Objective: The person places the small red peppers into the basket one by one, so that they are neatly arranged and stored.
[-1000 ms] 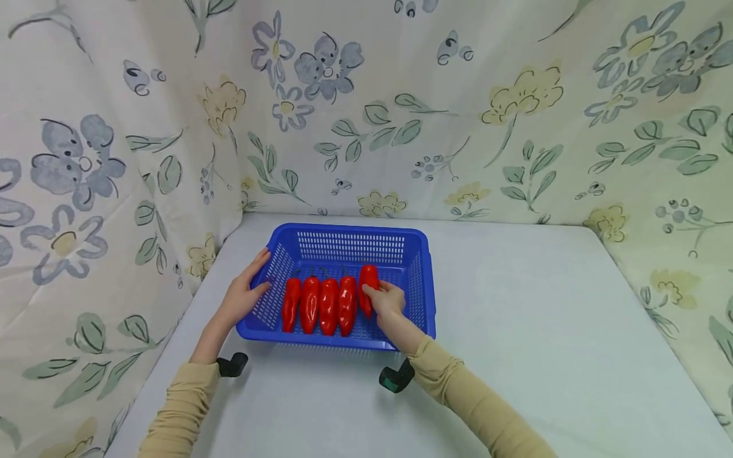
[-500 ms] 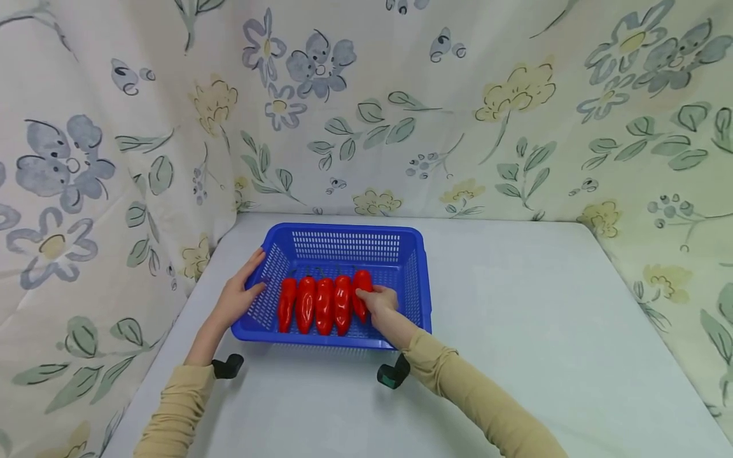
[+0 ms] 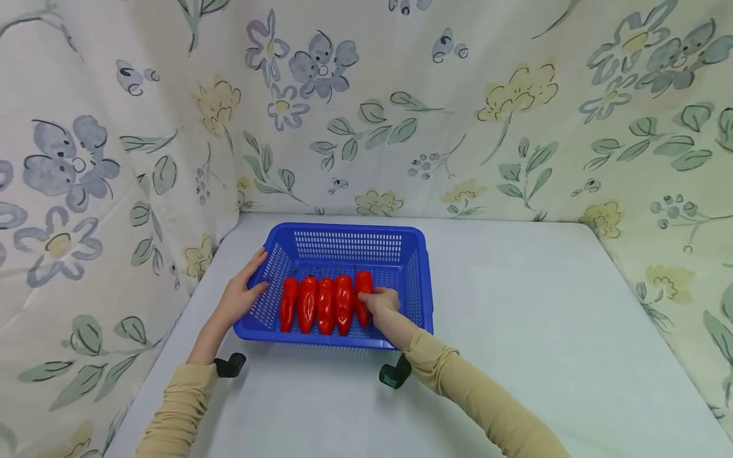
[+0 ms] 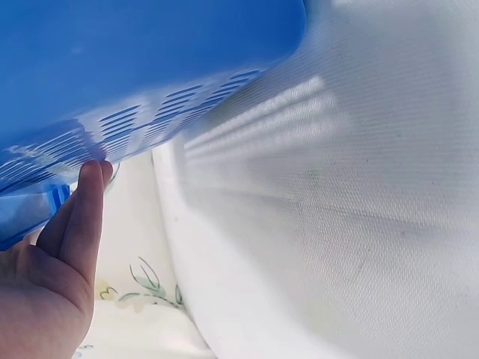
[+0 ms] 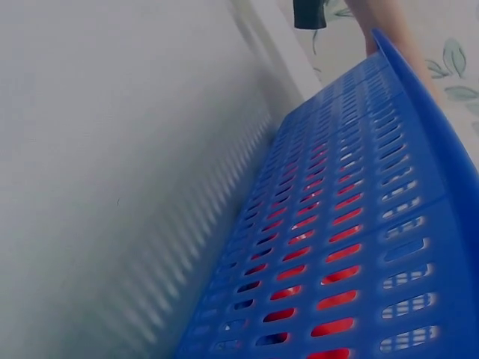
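Observation:
In the head view, several long red chili peppers (image 3: 326,306) lie side by side in a blue plastic basket (image 3: 349,230), stems toward the far side. My right hand (image 3: 385,304) reaches over the near rim and pinches the rightmost red pepper (image 3: 363,280), partly covering it. At the basket's left side my left hand (image 3: 240,299) holds the rim, thumb over the inner side. The left wrist view shows its straight fingers (image 4: 86,217) against the slotted outer wall. My right hand is out of sight in the right wrist view, where red shows through the slots.
The basket stands on a white table (image 3: 527,305) that stretches away to the right. Floral cloth (image 3: 401,114) hangs behind and at both sides. Dark wrist cameras (image 3: 395,372) sit beneath both wrists, near the basket's front edge.
The rightmost pepper, in my right hand's grip, has shifted slightly down and nearer the row, and stands straighter. My left hand stays on the basket rim. The whole view has swayed slightly.

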`<state>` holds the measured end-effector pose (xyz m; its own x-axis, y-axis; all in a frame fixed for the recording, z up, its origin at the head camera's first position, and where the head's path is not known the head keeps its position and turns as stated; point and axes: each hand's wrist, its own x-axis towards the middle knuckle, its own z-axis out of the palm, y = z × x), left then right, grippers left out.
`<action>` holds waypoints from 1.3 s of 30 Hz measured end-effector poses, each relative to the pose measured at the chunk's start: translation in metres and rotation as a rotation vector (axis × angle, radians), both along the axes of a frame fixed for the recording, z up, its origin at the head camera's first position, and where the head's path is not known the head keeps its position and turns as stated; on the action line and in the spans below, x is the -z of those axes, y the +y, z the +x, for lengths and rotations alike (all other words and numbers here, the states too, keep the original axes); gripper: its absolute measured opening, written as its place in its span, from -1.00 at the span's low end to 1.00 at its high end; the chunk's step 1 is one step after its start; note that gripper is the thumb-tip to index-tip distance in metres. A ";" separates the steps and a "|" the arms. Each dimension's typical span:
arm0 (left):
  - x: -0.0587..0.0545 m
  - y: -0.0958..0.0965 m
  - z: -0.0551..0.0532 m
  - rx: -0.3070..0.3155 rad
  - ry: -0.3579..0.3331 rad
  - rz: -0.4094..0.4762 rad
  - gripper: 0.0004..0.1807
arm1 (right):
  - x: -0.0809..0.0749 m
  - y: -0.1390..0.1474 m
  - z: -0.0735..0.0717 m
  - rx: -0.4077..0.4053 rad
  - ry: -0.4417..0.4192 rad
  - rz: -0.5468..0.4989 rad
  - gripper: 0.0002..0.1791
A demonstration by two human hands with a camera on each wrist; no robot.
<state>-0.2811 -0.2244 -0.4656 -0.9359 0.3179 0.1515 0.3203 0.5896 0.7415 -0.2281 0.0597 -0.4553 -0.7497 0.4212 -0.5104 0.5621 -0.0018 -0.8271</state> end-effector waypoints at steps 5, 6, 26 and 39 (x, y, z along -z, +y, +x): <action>-0.001 0.000 0.001 0.000 0.008 0.004 -0.30 | 0.001 0.002 0.001 -0.005 0.012 -0.004 -0.49; -0.001 0.000 0.001 0.000 0.009 0.005 -0.31 | 0.001 0.002 0.001 -0.002 0.013 -0.007 -0.50; 0.004 0.001 -0.008 0.018 0.007 0.026 -0.31 | -0.002 0.009 0.004 0.002 0.297 -0.050 -0.40; -0.006 0.003 -0.002 0.028 0.003 -0.007 -0.32 | -0.024 0.067 0.085 -0.268 0.680 0.097 -0.40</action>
<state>-0.2832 -0.2212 -0.4596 -0.9262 0.3450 0.1517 0.3388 0.5856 0.7364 -0.1432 0.1271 -0.4315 -0.9709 0.1987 0.1337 -0.1037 0.1544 -0.9826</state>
